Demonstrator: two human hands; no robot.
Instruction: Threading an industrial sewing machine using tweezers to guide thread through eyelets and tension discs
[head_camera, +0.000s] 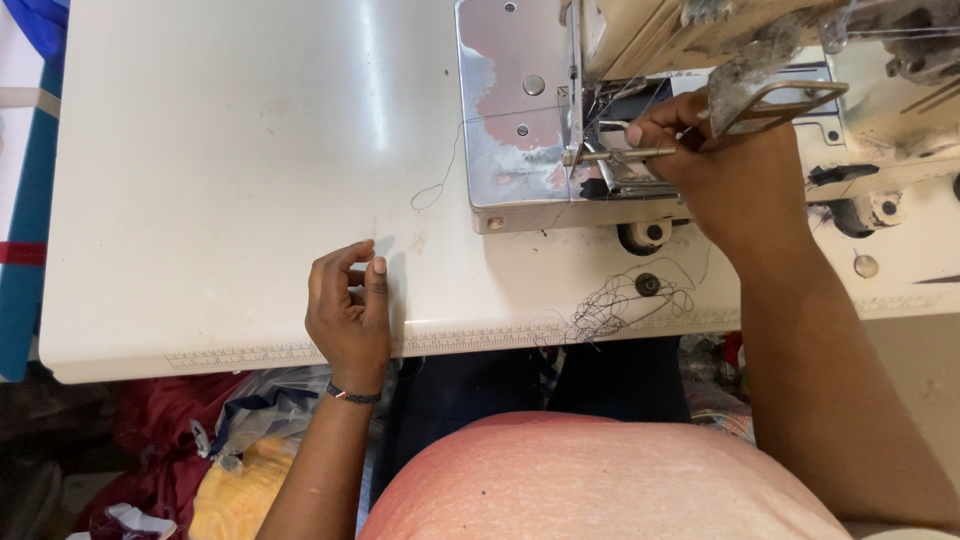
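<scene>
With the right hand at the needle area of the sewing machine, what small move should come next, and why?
Probably a small pull of the thread end with the right hand, so that it comes clear of the presser foot. The fingertips are pinched right beside the foot, a loose thread trails over the metal plate, and the left hand rests idle on the table.

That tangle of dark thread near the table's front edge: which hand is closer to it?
Left, narrowly. The left hand rests on the table beside the thread tangle; the right hand is up at the sewing machine.
</scene>
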